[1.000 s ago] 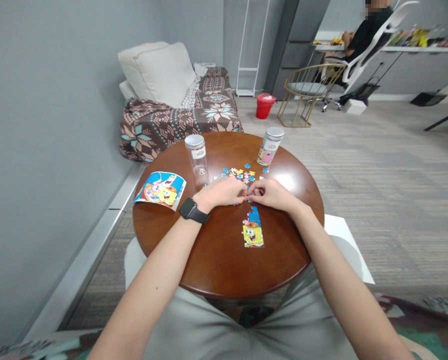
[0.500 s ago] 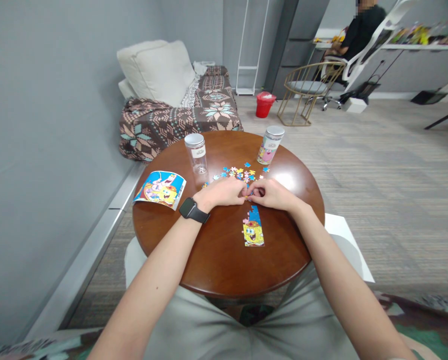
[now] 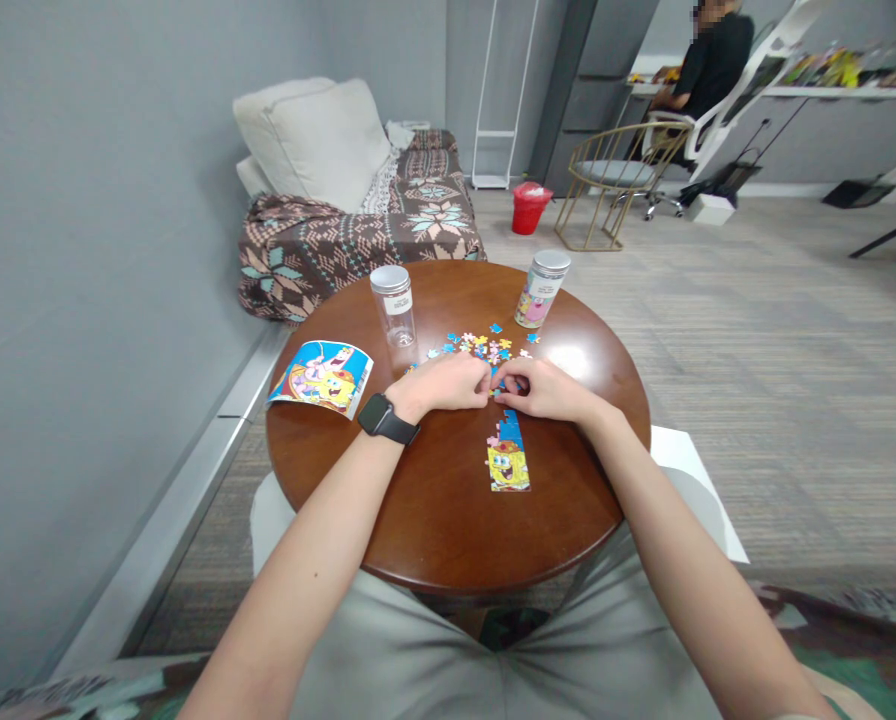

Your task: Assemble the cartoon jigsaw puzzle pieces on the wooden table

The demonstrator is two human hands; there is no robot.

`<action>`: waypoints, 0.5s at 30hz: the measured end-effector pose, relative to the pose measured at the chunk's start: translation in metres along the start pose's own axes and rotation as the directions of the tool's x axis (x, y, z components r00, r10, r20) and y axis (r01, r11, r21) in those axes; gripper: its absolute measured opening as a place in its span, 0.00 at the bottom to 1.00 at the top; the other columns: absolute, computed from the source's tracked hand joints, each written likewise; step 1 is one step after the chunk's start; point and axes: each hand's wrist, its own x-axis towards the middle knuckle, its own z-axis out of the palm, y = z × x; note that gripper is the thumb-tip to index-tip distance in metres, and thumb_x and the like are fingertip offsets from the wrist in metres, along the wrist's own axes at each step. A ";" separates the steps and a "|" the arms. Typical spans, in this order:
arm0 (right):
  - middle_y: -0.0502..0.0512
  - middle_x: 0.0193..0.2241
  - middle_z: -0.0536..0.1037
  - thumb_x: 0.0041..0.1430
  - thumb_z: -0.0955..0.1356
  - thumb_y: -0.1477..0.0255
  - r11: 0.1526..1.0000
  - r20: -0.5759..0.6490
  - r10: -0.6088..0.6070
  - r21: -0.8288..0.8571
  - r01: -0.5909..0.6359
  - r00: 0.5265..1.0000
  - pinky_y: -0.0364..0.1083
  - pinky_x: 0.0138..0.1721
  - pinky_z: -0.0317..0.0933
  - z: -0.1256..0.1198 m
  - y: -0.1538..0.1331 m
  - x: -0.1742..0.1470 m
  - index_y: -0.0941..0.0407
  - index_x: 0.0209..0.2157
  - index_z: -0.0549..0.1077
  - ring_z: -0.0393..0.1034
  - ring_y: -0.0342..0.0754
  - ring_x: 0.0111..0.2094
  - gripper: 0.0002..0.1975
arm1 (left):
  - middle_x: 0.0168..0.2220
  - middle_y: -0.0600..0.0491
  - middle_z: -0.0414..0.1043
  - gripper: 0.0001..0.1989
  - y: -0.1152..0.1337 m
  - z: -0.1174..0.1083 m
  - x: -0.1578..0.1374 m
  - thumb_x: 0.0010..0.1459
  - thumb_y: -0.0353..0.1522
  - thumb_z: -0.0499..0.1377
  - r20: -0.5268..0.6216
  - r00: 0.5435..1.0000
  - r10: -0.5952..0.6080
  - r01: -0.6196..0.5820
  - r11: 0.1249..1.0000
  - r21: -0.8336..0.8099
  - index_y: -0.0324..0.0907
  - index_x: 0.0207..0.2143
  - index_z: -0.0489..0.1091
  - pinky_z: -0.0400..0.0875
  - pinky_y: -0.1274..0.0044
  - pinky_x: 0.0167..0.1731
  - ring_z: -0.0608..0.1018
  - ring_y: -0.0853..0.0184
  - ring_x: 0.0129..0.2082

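Observation:
My left hand, a black watch on its wrist, is closed, its fingertips at a small puzzle piece. From the other side my right hand meets it, thumb and forefinger curled together on a piece too. Fingers hide most of what they pinch. Just nearer to me lies a partly joined puzzle with a yellow cartoon face and blue upper part. Behind my hands, loose puzzle pieces are scattered. A printed reference picture lies to the left, slightly curled.
On the round brown table stand a clear jar at back left and a printed jar at back right, both with silver lids. Beyond are a patterned couch, a red bin, a wire chair and a seated person.
My hands stay almost in place, with only slight finger movement at the pieces. The joined puzzle lies as before. The seated person in the background has leaned a little to the left.

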 end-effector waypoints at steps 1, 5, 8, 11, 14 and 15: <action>0.46 0.19 0.67 0.52 0.68 0.70 1.000 -0.012 -0.009 -0.008 0.009 1.000 0.41 0.28 0.51 0.000 0.000 0.000 0.57 0.34 0.76 0.58 0.40 0.22 0.08 | 0.30 0.52 0.76 0.08 0.000 0.000 0.000 0.54 0.34 0.55 0.003 1.000 -0.014 0.014 1.000 0.002 0.44 0.32 0.73 0.63 0.77 0.28 0.76 0.65 0.31; 0.47 0.21 0.67 0.52 0.68 0.71 0.999 -0.055 -0.043 -0.023 0.042 0.998 0.41 0.29 0.52 0.001 0.002 0.001 0.57 0.34 0.76 0.58 0.41 0.23 0.07 | 0.32 0.52 0.76 0.08 -0.001 0.000 -0.001 0.54 0.34 0.55 -0.012 1.000 -0.005 0.006 1.000 0.011 0.44 0.35 0.72 0.65 0.77 0.30 0.76 0.63 0.33; 0.47 0.21 0.67 0.52 0.68 0.70 0.999 -0.063 -0.039 -0.016 0.038 0.997 0.41 0.29 0.52 0.001 0.002 0.001 0.57 0.33 0.76 0.58 0.41 0.23 0.07 | 0.32 0.52 0.76 0.09 -0.001 0.000 -0.001 0.55 0.35 0.54 -0.022 1.000 0.005 -0.005 1.000 0.014 0.45 0.35 0.72 0.65 0.76 0.29 0.76 0.63 0.33; 0.48 0.22 0.68 0.53 0.68 0.69 0.999 -0.053 -0.041 -0.009 0.041 0.998 0.42 0.30 0.53 0.000 0.002 0.002 0.58 0.32 0.76 0.59 0.42 0.24 0.07 | 0.32 0.52 0.76 0.10 -0.002 -0.001 -0.001 0.56 0.36 0.54 -0.043 0.999 0.012 -0.011 1.000 0.023 0.45 0.36 0.72 0.64 0.76 0.29 0.76 0.63 0.33; 0.49 0.22 0.69 0.53 0.68 0.70 0.999 -0.039 -0.048 0.000 0.049 0.998 0.42 0.30 0.53 0.000 0.001 0.002 0.58 0.31 0.76 0.60 0.42 0.24 0.06 | 0.33 0.52 0.76 0.10 -0.002 -0.001 -0.001 0.56 0.35 0.53 -0.047 0.999 0.025 -0.023 0.999 0.031 0.45 0.37 0.72 0.64 0.77 0.30 0.76 0.63 0.34; 0.49 0.22 0.69 0.53 0.68 0.70 0.999 -0.039 -0.043 0.001 0.043 0.998 0.42 0.30 0.53 0.000 0.000 0.002 0.58 0.31 0.75 0.60 0.42 0.24 0.06 | 0.33 0.51 0.76 0.10 -0.002 -0.001 -0.001 0.56 0.35 0.53 -0.045 0.999 0.028 -0.026 0.999 0.033 0.45 0.37 0.72 0.64 0.77 0.30 0.77 0.63 0.34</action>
